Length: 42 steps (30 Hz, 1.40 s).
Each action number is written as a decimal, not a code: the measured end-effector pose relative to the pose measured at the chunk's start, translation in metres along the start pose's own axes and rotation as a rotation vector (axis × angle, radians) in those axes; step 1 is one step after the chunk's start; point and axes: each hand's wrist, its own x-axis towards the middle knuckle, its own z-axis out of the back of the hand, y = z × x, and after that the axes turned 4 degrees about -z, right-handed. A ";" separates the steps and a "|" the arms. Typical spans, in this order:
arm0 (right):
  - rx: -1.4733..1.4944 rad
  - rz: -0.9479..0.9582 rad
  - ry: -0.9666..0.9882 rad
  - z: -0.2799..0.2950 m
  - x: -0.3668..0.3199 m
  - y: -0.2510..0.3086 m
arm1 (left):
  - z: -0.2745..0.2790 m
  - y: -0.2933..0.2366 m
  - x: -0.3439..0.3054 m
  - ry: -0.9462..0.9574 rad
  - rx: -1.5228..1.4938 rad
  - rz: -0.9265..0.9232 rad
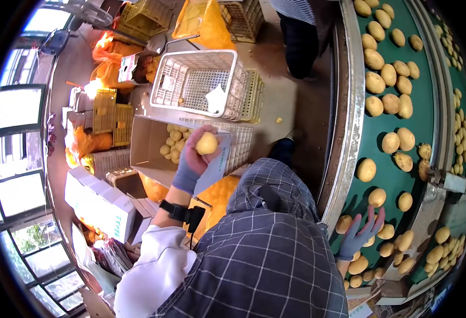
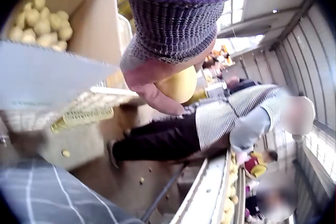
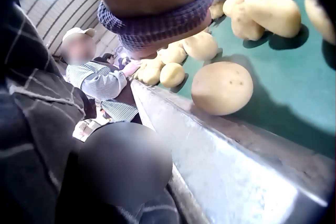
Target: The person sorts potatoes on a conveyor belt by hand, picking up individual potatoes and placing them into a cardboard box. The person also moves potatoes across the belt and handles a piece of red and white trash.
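My left hand (image 1: pixel 189 159), in a grey knit glove with bare fingertips, grips a yellow potato (image 1: pixel 207 143) over the near side of a cardboard box (image 1: pixel 144 140). Inside the box lies a heap of potatoes (image 1: pixel 173 142). In the left wrist view the held potato (image 2: pixel 181 85) shows between thumb and fingers, with the box's pale flap (image 2: pixel 52 74) alongside. My right hand (image 1: pixel 359 236), gloved alike, is spread over potatoes on a green conveyor belt (image 1: pixel 391 179). A large potato (image 3: pixel 222 88) lies by the belt's metal edge in the right wrist view, where the right fingers are hidden.
A white plastic crate (image 1: pixel 193 82) stands beyond the box. The belt's metal rail (image 1: pixel 349 132) runs along my right side. Another person (image 2: pixel 220 121) stands at the belt ahead. Orange mesh bags (image 1: pixel 204 26) and white cartons (image 1: pixel 103 209) surround the left side.
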 end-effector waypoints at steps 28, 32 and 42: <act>-0.347 -0.242 0.095 0.006 -0.128 -0.039 | -0.256 0.125 0.055 1.053 1.472 -1.004; -0.380 -0.401 0.034 0.018 -0.160 -0.036 | -0.307 0.188 0.064 1.124 1.613 -1.262; -0.459 -0.668 -0.150 0.022 -0.193 -0.050 | -0.303 0.243 0.028 1.779 1.820 -1.093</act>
